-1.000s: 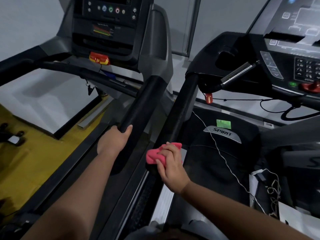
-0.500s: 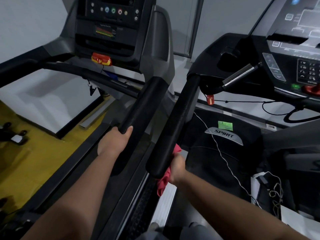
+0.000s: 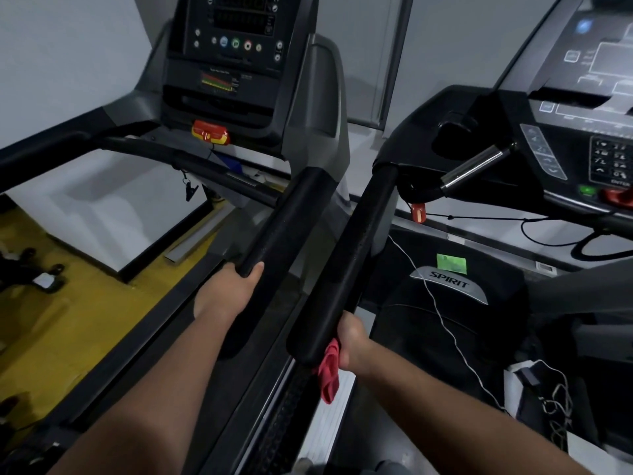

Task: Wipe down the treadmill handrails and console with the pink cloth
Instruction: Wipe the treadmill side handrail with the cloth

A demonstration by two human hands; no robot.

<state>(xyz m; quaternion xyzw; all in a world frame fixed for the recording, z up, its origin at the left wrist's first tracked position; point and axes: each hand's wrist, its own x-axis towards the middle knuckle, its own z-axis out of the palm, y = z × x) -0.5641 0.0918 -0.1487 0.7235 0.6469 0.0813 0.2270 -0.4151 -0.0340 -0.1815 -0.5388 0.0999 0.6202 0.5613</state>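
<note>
In the head view, at 6 o'clock, the right hand [image 3: 352,339] clamps the pink cloth [image 3: 329,371] under the near end of the handrail [image 3: 346,262]. The left hand [image 3: 226,293] is wrapped round the other rail [image 3: 284,228], at its 10 o'clock. This looks like rail wiping. Next, the cloth should slide up toward the console [image 3: 582,142] at 2 o'clock.

Pink cloth [image 3: 328,375] partly hidden behind handrail [image 3: 344,269], right console [image 3: 589,97] cut off

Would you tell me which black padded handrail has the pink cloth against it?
The right-hand handrail: the right hand holds the pink cloth at its near end; the left-hand handrail has none.
</note>
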